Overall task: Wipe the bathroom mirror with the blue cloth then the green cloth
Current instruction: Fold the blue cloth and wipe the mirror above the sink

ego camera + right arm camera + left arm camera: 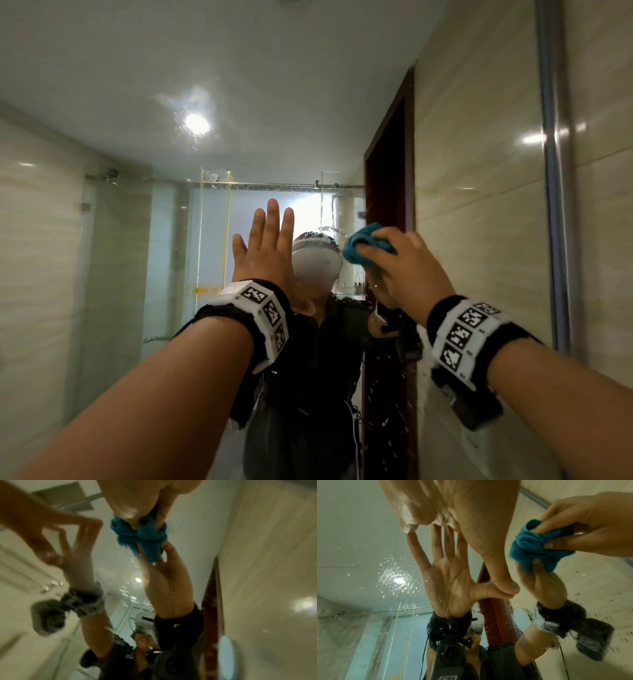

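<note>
The bathroom mirror fills most of the head view, and water drops speckle its glass. My left hand lies flat against the mirror with straight, spread fingers; the left wrist view shows its fingertips meeting their reflection. To its right, my right hand grips the bunched blue cloth and holds it against the glass. The cloth sits wadded between thumb and fingers. No green cloth is in view.
A vertical metal strip runs down the right side, with beige tiled wall beyond it. The mirror reflects a glass shower screen, a dark red door frame and a ceiling light.
</note>
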